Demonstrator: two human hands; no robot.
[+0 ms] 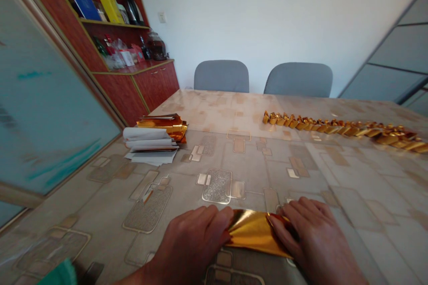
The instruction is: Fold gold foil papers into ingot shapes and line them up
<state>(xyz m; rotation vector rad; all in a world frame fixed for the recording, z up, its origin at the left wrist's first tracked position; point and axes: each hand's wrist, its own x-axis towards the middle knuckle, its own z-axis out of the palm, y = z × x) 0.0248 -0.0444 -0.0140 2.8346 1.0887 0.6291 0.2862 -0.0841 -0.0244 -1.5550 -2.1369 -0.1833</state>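
A folded strip of shiny gold foil paper (252,231) lies low over the patterned tablecloth, stretched between both hands. My left hand (197,236) is closed on its left end, fingers curled over the edge. At the right end my right hand (310,236) grips the same paper, thumb and fingers pinching a curled, folded-over part. The undersides of both hands are hidden. Farther off on the left sits a stack of foil sheets, with white backs (150,140) in front and gold sides (167,127) behind.
A long row of folded gold foil pieces (334,127) runs along the table's far right. The table (261,178) has a patterned cover. Two grey chairs (221,75) stand behind it. A red cabinet (157,84) and a glass sliding door (50,98) are at left.
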